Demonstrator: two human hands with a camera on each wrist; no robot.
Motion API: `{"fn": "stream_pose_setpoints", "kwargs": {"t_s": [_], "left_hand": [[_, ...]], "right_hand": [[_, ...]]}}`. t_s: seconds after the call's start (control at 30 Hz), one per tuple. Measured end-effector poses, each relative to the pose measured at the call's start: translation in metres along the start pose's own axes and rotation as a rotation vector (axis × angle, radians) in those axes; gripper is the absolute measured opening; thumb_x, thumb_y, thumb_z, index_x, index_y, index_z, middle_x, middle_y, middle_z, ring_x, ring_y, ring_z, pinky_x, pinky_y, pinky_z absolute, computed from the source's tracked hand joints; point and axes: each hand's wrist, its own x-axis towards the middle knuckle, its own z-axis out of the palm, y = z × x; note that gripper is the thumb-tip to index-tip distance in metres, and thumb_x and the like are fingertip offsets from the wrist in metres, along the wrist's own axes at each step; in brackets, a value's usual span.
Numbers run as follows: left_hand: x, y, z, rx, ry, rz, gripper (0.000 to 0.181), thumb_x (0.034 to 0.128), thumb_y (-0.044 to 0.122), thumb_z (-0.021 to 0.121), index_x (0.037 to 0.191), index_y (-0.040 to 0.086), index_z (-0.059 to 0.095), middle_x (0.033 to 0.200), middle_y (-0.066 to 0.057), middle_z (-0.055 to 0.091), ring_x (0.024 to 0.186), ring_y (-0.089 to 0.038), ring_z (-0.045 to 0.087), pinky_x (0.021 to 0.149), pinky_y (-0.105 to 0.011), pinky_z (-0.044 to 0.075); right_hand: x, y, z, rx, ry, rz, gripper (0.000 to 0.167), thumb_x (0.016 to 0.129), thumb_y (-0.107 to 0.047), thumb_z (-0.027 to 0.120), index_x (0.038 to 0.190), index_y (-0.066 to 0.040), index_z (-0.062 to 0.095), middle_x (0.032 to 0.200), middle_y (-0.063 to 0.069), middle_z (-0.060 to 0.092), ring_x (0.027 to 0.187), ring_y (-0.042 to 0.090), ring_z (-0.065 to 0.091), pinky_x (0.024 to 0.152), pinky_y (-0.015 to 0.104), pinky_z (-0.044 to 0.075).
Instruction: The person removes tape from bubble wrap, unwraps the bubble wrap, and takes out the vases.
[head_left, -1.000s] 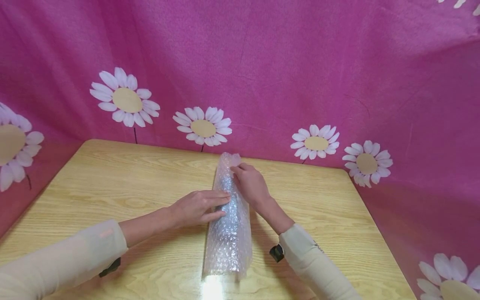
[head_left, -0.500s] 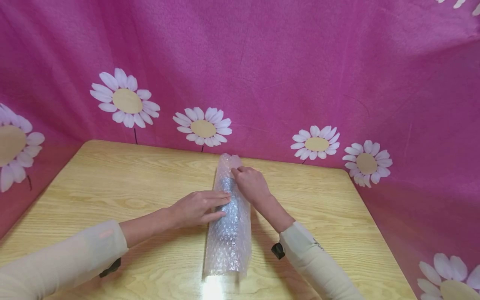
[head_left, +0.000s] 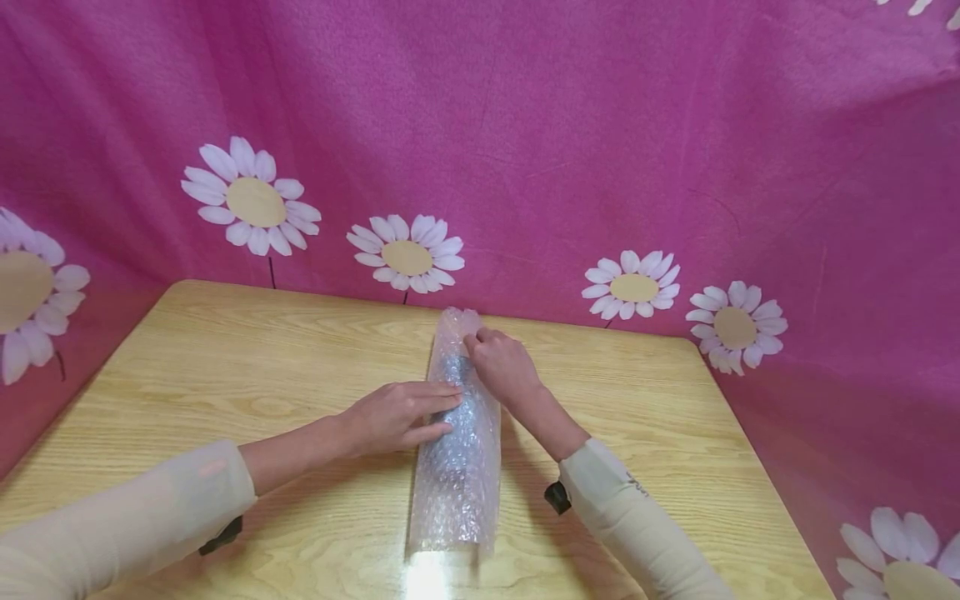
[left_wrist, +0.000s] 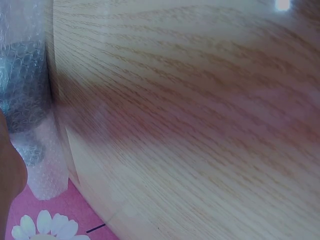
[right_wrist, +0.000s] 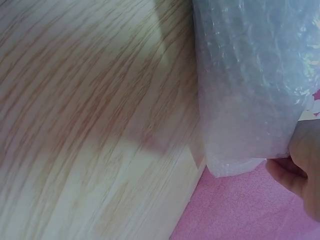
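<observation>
A long roll of bubble wrap [head_left: 457,492] lies front to back on the wooden table, with a dark bluish object showing through its layers. My left hand [head_left: 393,417] rests on the roll from the left, fingers extended across its middle. Near the far end, my right hand [head_left: 504,367] pinches the wrap's edge with curled fingers. In the right wrist view that hand [right_wrist: 297,167] grips the rim of the wrap [right_wrist: 245,100]. The left wrist view shows part of my left hand [left_wrist: 11,175] beside the wrap [left_wrist: 25,90].
The light wooden table [head_left: 300,350] extends on both sides of the roll. Behind it and at the sides hangs a magenta cloth [head_left: 525,150] with large white daisies. The roll's far end reaches close to the table's back edge.
The loose right side of the wrap has drawn in slightly toward the roll. Both hands stay nearly in the same place, the right one shifting only a little.
</observation>
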Motion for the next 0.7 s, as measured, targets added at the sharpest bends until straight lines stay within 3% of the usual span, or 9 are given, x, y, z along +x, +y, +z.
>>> {"fn": "stream_pose_setpoints", "kwargs": {"t_s": [0.27, 0.47, 0.7], "left_hand": [[0.0009, 0.0013, -0.0007, 0.007, -0.01, -0.005, 0.043, 0.093, 0.025, 0.071, 0.128, 0.0, 0.067, 0.133, -0.013, 0.063, 0.124, -0.024, 0.058, 0.1, -0.036, 0.048], [0.0015, 0.002, -0.001, 0.01, -0.017, -0.011, 0.044, 0.0929, 0.026, 0.071, 0.128, 0.001, 0.067, 0.133, -0.012, 0.063, 0.124, -0.024, 0.058, 0.101, -0.036, 0.048], [0.0014, 0.0021, -0.0006, 0.005, -0.016, -0.009, 0.044, 0.0931, 0.026, 0.071, 0.129, 0.001, 0.066, 0.133, -0.013, 0.062, 0.124, -0.024, 0.058, 0.101, -0.036, 0.048]], "right_hand": [[-0.0005, 0.0022, -0.0002, -0.031, 0.006, -0.027, 0.004, 0.09, -0.002, 0.067, 0.092, -0.002, 0.07, 0.081, 0.009, 0.063, 0.068, 0.023, 0.064, 0.051, 0.033, 0.057], [-0.0004, 0.0029, 0.0012, -0.033, 0.056, -0.013, 0.004, 0.09, -0.004, 0.068, 0.086, -0.003, 0.067, 0.078, 0.007, 0.062, 0.065, 0.022, 0.062, 0.048, 0.032, 0.056], [-0.0007, 0.0037, 0.0061, 0.073, 0.123, 0.058, 0.011, 0.086, 0.002, 0.069, 0.078, -0.004, 0.063, 0.07, 0.006, 0.057, 0.059, 0.022, 0.058, 0.045, 0.034, 0.053]]}}
